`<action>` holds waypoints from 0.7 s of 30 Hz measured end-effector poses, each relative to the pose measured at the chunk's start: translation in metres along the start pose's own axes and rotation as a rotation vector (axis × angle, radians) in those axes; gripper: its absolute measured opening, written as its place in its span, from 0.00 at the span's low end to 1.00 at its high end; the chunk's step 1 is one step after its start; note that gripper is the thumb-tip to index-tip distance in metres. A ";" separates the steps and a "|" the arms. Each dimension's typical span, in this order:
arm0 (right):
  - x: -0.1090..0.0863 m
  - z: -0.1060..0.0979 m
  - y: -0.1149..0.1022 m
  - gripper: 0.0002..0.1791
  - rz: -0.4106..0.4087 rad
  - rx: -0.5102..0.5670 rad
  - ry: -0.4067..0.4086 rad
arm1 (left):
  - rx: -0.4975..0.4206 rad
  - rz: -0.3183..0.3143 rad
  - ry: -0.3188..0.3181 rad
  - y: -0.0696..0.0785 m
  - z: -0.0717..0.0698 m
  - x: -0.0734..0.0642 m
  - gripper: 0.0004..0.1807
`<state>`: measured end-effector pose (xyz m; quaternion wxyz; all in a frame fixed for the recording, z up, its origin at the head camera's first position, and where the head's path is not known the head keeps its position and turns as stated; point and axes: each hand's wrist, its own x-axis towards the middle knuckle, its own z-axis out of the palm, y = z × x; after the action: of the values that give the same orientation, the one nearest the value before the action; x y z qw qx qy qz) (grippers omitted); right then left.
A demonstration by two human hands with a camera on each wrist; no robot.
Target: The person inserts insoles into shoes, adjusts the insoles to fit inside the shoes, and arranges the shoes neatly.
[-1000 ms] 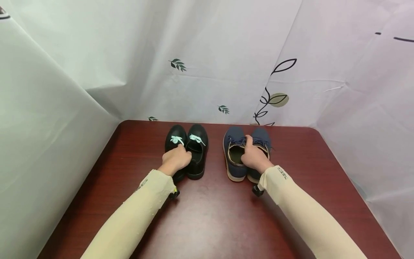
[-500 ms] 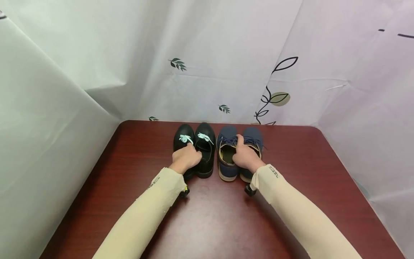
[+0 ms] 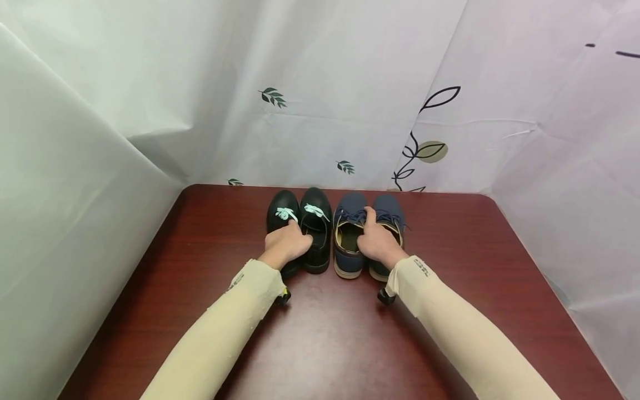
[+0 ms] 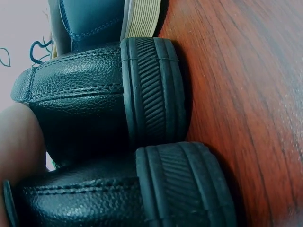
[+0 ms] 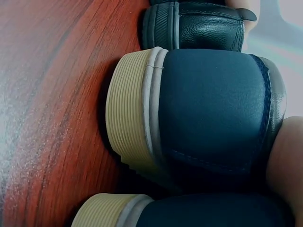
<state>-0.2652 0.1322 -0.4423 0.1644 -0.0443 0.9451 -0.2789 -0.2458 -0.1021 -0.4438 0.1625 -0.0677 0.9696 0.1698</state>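
My left hand grips the pair of black leather shoes, with the thumb in the opening of the right black shoe. The left black shoe is partly covered by that hand; both have pale mint laces. My right hand grips the pair of navy shoes at their adjoining sides, index finger pointing forward. The left navy shoe and right navy shoe have tan soles. All toes point to the far edge. In the left wrist view, the heels rest on the tabletop. Some fingertips are hidden.
The shoes stand near the back edge of a reddish-brown wooden table. White sheeting with a leaf print hangs behind, and plain white sheeting closes off the left side. Table surface extends on both sides of the shoes.
My left hand has slid the black shoes right, and my right hand has slid the navy shoes left. The gap between the pairs has narrowed; over the last half second they barely move.
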 end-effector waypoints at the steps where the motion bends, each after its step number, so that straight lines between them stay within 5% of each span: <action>1: 0.000 0.000 0.000 0.46 -0.002 0.006 -0.005 | 0.003 -0.002 0.002 -0.001 0.000 0.000 0.44; 10: 0.000 -0.001 0.005 0.45 -0.012 -0.023 0.033 | -0.020 0.057 0.026 0.001 0.002 0.001 0.44; 21: -0.001 0.000 0.001 0.45 -0.034 -0.004 0.012 | -0.027 0.038 0.029 -0.003 -0.001 -0.005 0.44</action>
<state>-0.2642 0.1333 -0.4424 0.1541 -0.0589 0.9458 -0.2799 -0.2410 -0.1051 -0.4424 0.1440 -0.0538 0.9706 0.1850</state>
